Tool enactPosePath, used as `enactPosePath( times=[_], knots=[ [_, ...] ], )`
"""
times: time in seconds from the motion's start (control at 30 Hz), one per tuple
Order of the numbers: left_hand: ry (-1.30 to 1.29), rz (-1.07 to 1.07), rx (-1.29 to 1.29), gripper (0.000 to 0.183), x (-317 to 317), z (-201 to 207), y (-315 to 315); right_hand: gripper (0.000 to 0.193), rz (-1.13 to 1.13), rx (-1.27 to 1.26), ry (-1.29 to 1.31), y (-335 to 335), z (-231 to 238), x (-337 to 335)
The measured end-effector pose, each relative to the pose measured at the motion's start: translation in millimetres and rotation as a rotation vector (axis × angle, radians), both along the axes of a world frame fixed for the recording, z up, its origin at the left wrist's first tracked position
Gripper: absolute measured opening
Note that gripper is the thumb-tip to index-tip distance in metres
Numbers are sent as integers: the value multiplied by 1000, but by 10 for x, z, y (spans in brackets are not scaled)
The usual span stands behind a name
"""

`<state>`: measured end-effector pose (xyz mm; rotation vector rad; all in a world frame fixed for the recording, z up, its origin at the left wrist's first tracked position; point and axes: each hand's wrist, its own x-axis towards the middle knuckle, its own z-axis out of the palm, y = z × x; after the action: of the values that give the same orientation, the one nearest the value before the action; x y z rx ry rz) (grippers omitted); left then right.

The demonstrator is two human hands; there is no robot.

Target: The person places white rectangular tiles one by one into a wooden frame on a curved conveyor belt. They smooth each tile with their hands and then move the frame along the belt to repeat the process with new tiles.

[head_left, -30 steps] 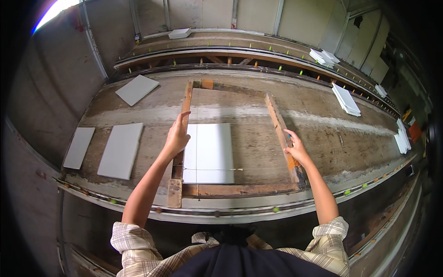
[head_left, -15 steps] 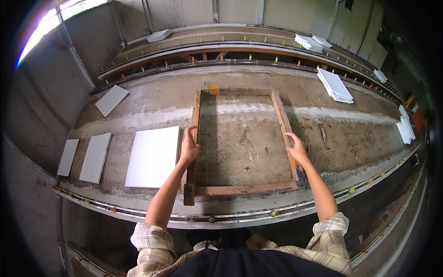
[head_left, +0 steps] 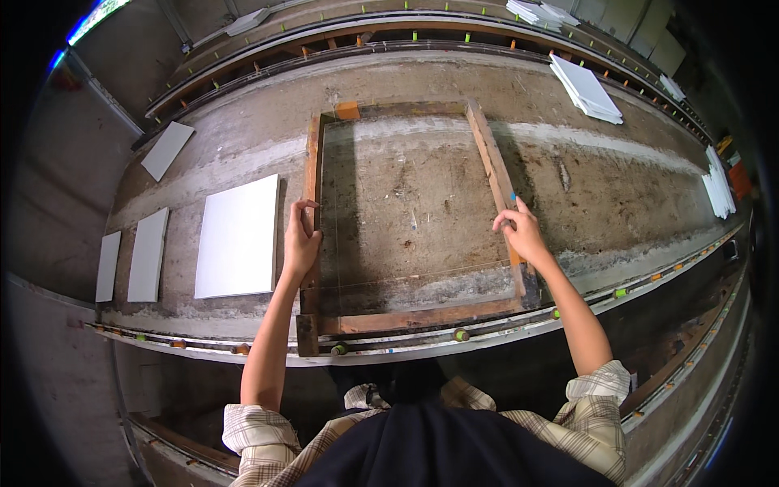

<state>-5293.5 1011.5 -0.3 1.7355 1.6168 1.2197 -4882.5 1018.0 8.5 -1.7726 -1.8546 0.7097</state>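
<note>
A rectangular wooden frame (head_left: 415, 320), worn and stained, lies over the table near its front edge. Its near-left corner post overlaps the metal edge rail. Through its middle the tabletop shows, crossed by a fine pale line; whether a sheer mesh spans it I cannot tell. My left hand (head_left: 301, 242) is closed on the left bar, fingers bent over the wood. On the right bar, my right hand (head_left: 523, 231) grips with bent fingers, close to a small blue spot. A large white sheet or panel (head_left: 237, 237) lies just left of my left hand.
Smaller white panels (head_left: 148, 256) lie at the left of the stained table (head_left: 406, 187). White stacks (head_left: 586, 89) sit at the far right and right edge. A rail (head_left: 461, 334) with green and orange stops runs along the front. Another railed table (head_left: 324, 28) stands behind.
The frame has come toward me, its near-left corner now over the front rail. My hands moved with it, and the right fingers have shifted on the bar. The view has tilted downward.
</note>
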Motion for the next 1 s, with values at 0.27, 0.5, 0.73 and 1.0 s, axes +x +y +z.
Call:
enactPosePath(
  times=[0.27, 0.5, 0.73, 1.0],
  knots=[
    [109, -66, 1, 50, 230, -37, -8, 19, 9, -81, 15, -13, 15, 306],
    [260, -68, 65, 49, 255, -79, -42, 33, 73, -74, -213, -94, 71, 135],
    [-28, -238, -79, 46, -290, -129, -346, 50, 35, -27, -481, -165, 248, -96],
    [-159, -244, -215, 38, -2275, 873, -1231, 30, 166, 145, -75, -915, 1091, -2244]
  ],
)
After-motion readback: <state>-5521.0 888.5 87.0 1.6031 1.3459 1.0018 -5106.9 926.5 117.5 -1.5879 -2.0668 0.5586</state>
